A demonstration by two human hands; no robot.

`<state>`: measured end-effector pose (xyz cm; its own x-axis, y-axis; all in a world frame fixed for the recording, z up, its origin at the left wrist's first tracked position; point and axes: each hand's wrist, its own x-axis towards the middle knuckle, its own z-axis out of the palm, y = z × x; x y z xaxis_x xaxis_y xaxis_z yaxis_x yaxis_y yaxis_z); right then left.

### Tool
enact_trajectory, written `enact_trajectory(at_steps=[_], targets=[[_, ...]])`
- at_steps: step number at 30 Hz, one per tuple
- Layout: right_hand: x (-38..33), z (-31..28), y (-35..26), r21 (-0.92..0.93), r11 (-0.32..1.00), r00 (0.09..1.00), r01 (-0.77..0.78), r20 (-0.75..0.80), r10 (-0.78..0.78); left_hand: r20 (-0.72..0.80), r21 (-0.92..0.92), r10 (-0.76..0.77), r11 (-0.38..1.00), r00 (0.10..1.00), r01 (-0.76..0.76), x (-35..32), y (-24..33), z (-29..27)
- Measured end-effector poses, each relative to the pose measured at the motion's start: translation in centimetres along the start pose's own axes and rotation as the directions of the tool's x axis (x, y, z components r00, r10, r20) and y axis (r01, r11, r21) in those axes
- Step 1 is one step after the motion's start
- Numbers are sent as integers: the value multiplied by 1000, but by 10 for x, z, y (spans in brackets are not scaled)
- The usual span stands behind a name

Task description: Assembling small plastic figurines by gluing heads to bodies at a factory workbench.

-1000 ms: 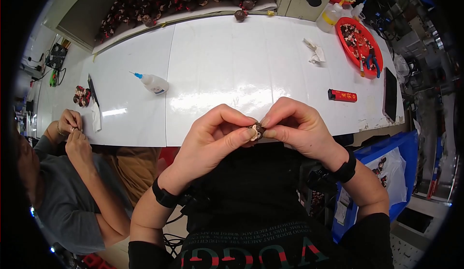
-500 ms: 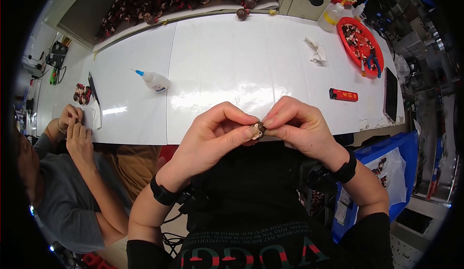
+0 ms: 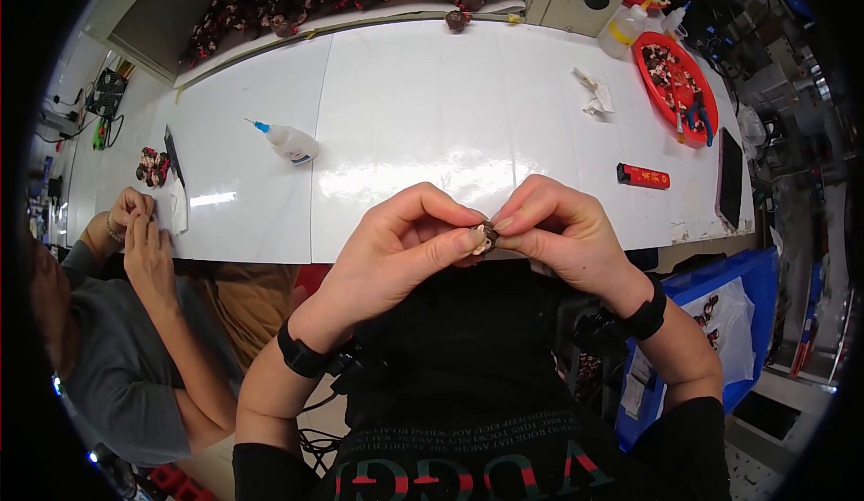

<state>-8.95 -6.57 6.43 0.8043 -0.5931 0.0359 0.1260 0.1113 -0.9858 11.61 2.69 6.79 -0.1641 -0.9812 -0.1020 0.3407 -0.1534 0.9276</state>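
Observation:
Between my two hands, over the table's front edge, is a small brown and cream figure piece [image 3: 486, 239]. My left hand [image 3: 405, 242] pinches its left side between thumb and index finger. From the other side, the thumb and index finger of my right hand [image 3: 560, 231] press together on the same piece. Fingertips cover much of it, so its exact shape is hard to make out.
A squeeze bottle [image 3: 290, 143] with a blue needle tip lies left of centre. Toward the right are a red lighter [image 3: 643, 176], a red tray [image 3: 641, 55] of small parts and a phone [image 3: 730, 177]. A co-worker's hands [image 3: 144, 235] are at far left; a shelf of brown pieces [image 3: 333, 1] stands behind.
Both hands keep their pinch on the figure piece, nearly in place. The whole view has shifted slightly.

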Motion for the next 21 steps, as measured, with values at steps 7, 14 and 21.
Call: enact_trajectory(at_steps=[7, 14, 21], targets=[[1, 0, -2, 20, 1000, 1000, -13, 2, 13, -6, -14, -24, 1000, 1000, 23, 1, 2, 1], [3, -1, 0, -24, 999, 1000, 23, -11, -23, -28, -59, -63, 996, 998, 61, 2, 4, 3], [5, 0, 0, 29, 999, 999, -15, -38, 16, -68, -84, -105, 992, 992, 99, 2, 5, 4]])
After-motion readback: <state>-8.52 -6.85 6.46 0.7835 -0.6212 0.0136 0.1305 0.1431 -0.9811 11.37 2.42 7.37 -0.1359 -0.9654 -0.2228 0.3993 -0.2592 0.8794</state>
